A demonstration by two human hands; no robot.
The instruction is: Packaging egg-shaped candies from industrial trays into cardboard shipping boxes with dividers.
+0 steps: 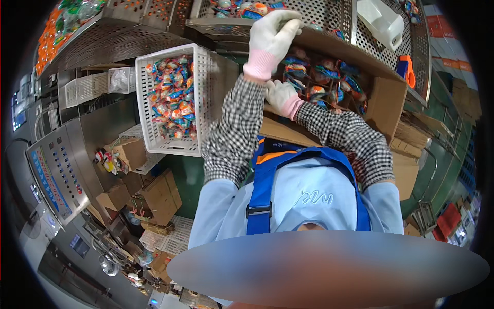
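Note:
My left hand (pixel 274 38), in a white glove with a pink cuff, is raised over the near rim of a perforated metal tray (pixel 324 15). Its fingers are curled apart from the thumb, with nothing visible between them. Lower down, my right hand (pixel 282 96), gloved alike, lies at the left side of an open cardboard box (pixel 386 100); its fingertips are partly hidden, so any grip is unclear. Inside the box, colourful wrapped items (pixel 318 90) sit among cardboard dividers. More wrapped items (pixel 254 10) lie in the metal tray.
A white plastic crate (pixel 197 96) full of wrapped items stands left of my forearm. At the right of the metal trays are a white plastic scoop-like container (pixel 382 25) and an orange-handled tool (pixel 409 72). A control panel (pixel 58 174) stands farther left, near cardboard boxes (pixel 162 197).

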